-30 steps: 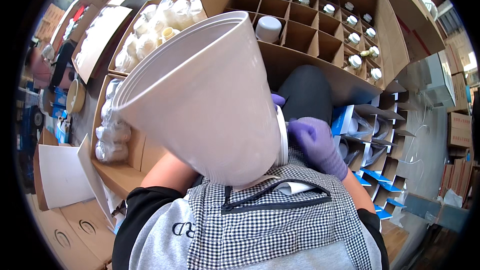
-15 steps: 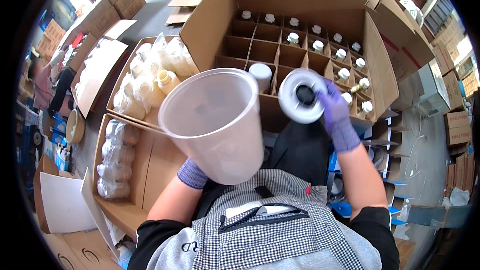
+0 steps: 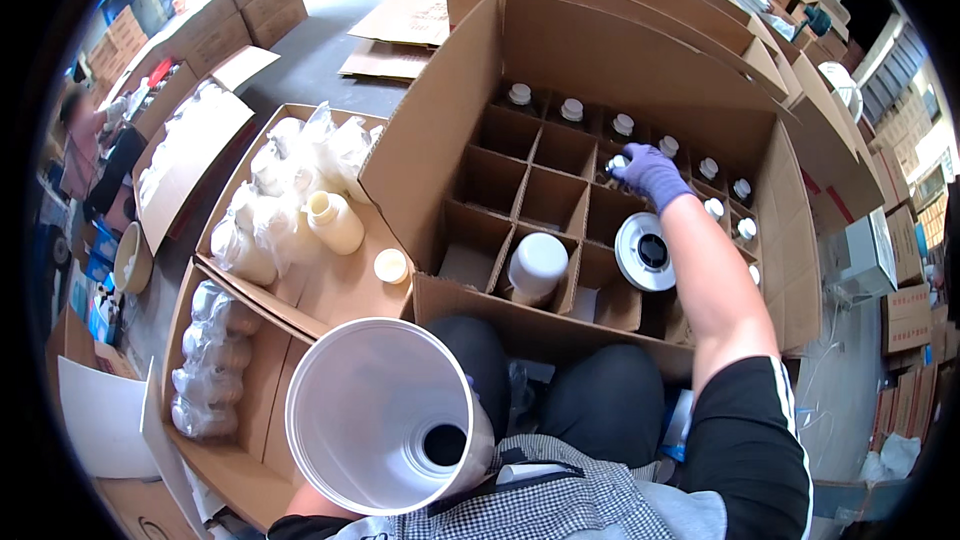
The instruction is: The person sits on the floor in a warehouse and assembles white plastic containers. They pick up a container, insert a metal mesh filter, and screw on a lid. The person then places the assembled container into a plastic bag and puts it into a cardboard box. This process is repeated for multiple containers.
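My left hand (image 3: 470,380) is almost wholly hidden behind a large translucent plastic tub (image 3: 375,410); only a speck of purple glove shows. The tub tilts toward me over my lap, with a dark round spot at its bottom. In a purple glove, my right hand (image 3: 655,172) reaches into the divided carton (image 3: 620,35) and closes round the white cap of a bottle (image 3: 617,166). Beneath my right forearm, a white disc with a black centre (image 3: 630,258) rests on the dividers. A wide white-topped container (image 3: 540,258) stands in a front compartment.
Several white-capped bottles (image 3: 571,110) fill cells at the carton's back and right. To the left, a shallow box holds bagged bottles (image 3: 265,230), a cream bottle (image 3: 335,223) and a small cream cup (image 3: 391,266). Nearer, wrapped round pieces (image 3: 210,360) line another box.
My right hand has set the white disc on the dividers and moved forward onto a bottle cap. The tub has come down and nearer to me, its opening turned toward me.
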Available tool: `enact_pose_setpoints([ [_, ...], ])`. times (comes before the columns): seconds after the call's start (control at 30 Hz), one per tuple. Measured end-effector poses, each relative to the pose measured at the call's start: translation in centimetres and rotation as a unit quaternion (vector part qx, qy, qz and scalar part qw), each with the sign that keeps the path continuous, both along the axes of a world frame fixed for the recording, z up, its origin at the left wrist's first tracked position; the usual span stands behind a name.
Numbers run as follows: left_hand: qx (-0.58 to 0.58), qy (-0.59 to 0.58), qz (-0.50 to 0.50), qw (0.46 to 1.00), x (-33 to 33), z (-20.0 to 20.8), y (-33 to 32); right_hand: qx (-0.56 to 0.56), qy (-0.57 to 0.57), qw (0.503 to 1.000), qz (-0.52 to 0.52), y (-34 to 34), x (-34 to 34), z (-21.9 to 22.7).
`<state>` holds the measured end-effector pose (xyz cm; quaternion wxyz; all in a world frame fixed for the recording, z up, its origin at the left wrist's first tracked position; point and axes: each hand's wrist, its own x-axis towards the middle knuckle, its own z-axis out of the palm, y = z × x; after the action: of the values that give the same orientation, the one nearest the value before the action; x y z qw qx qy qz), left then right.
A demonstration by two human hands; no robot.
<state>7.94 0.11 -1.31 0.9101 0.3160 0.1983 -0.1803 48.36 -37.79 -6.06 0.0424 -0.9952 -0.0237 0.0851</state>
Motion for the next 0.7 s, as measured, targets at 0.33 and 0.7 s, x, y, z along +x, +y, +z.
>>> enact_pose_setpoints([
  [0.33,-0.02,-0.058,-0.011,0.998,0.6,-1.8,-0.2,0.03,-0.182,0.982,0.028,-1.6,-1.0,2.6],
  [0.7,-0.032,-0.299,-0.026,0.953,3.0,-3.8,-3.5,0.88,0.186,0.357,-0.253,2.2,-36.9,-0.2],
])
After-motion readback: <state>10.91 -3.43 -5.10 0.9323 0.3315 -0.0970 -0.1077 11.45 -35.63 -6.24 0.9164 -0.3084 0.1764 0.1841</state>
